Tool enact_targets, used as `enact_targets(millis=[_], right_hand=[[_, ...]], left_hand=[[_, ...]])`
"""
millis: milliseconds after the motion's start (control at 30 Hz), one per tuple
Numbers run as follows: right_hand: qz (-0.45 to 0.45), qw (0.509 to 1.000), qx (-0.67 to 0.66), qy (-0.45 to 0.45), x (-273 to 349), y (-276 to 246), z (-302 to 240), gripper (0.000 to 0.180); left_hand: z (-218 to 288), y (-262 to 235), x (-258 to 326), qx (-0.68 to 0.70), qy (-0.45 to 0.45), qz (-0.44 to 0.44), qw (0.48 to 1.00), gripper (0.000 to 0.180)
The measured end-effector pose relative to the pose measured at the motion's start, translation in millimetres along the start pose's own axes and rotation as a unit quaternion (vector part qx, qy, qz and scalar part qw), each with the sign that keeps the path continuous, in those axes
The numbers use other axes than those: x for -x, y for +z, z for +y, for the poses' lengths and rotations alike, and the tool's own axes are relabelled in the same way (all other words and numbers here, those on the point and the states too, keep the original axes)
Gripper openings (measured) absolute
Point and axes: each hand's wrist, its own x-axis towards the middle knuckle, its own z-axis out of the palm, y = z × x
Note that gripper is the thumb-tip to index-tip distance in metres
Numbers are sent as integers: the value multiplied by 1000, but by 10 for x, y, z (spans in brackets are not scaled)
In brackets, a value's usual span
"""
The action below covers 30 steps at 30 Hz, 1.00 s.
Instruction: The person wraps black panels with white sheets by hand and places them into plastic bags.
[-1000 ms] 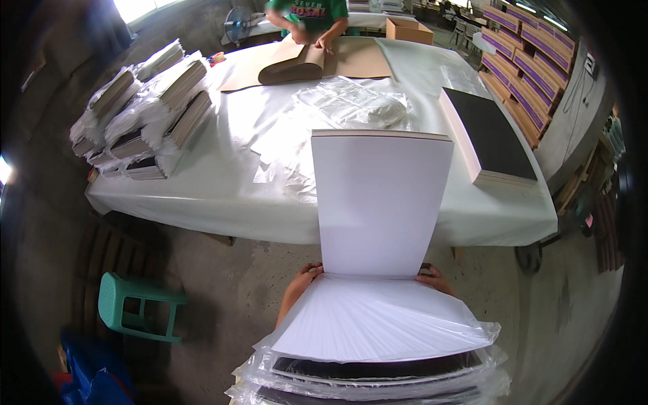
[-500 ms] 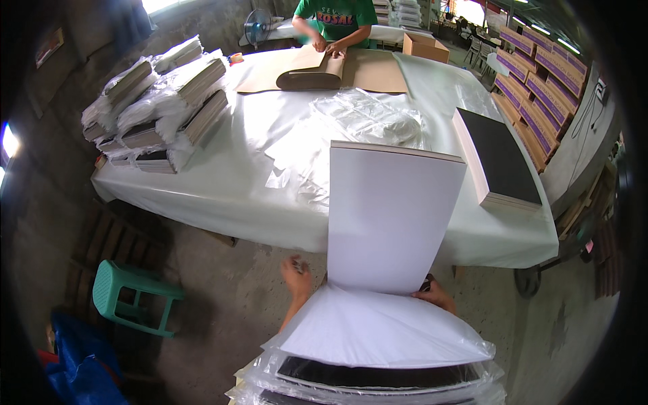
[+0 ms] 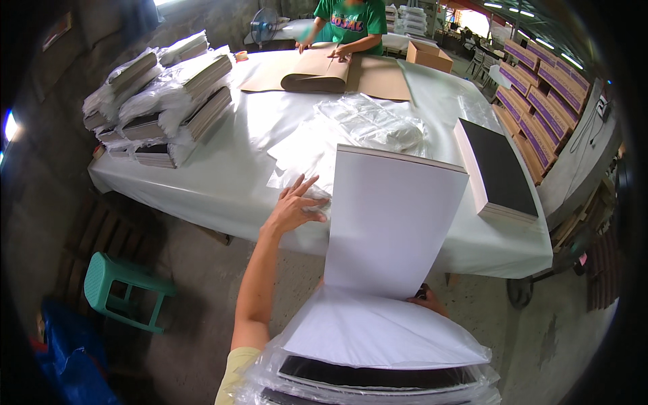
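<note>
My left hand (image 3: 295,204) is open, its fingers spread over the near edge of the table beside the tall white panel (image 3: 395,216). This panel rises in front of me, with a thin layered edge along its top. Its lower end meets a white sheet-like wrap (image 3: 381,327), below which black panels (image 3: 378,371) in clear plastic show. At the panel's lower right corner, my right hand (image 3: 433,301) is curled by a small dark thing that I cannot make out. Thin white sheets (image 3: 304,148) and crumpled clear plastic (image 3: 371,121) lie beyond my left hand.
Plastic-wrapped bundles (image 3: 162,101) are piled at the table's left. A black-topped stack (image 3: 503,169) lies at the right. Across the table (image 3: 189,189), a person in green (image 3: 351,27) handles brown paper (image 3: 317,79). A green stool (image 3: 125,287) stands on the floor at left.
My left hand has risen from below the table edge, reaching forward with its fingers spread. The right hand stays by the panel's corner. The person opposite has moved their hands apart on the brown paper.
</note>
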Motion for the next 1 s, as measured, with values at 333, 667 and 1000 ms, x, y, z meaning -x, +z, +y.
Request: enact_targets(millis=[333,667,1000], right_hand=[[-2,1000,-3,-12,-17,7,-10,63],[-39,983,180,-1,-105,-228,75,57],[-39,892,205,-402,654,-578,-2409,43]], left_hand=[[-148,135,-190,294,-56,336,893,2],[960,-1202,237,258,-30,489,833,19],[1814,-346,242,607,-18,39,793,27]])
